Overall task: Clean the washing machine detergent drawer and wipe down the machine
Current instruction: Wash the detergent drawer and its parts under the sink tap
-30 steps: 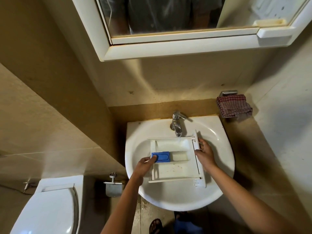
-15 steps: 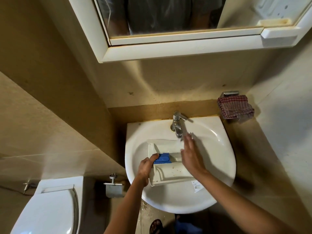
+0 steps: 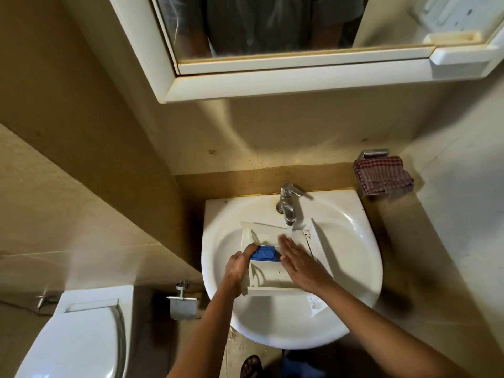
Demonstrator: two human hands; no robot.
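Note:
The white detergent drawer (image 3: 268, 279) lies in the white sink (image 3: 351, 257), tilted under the chrome tap (image 3: 287, 205). Water runs from the tap into the drawer's far compartment. A blue insert (image 3: 264, 253) sits in the drawer's middle section. My left hand (image 3: 240, 266) grips the drawer's left wall, its thumb beside the blue insert. My right hand (image 3: 297, 257) lies flat inside the drawer with straight fingers, their tips under the stream of water. The drawer's front panel (image 3: 320, 246) points to the right.
A red checked cloth (image 3: 383, 174) hangs on a holder on the right wall. A mirror cabinet (image 3: 272, 80) hangs over the sink. A toilet (image 3: 79, 336) and a paper holder (image 3: 182, 304) stand at the lower left. A foot in a sandal (image 3: 251, 365) shows below the sink.
My right hand left the drawer's front panel and moved into the drawer with flat fingers under the tap. Water now runs. The drawer tilted, and my left hand shifted along its left wall.

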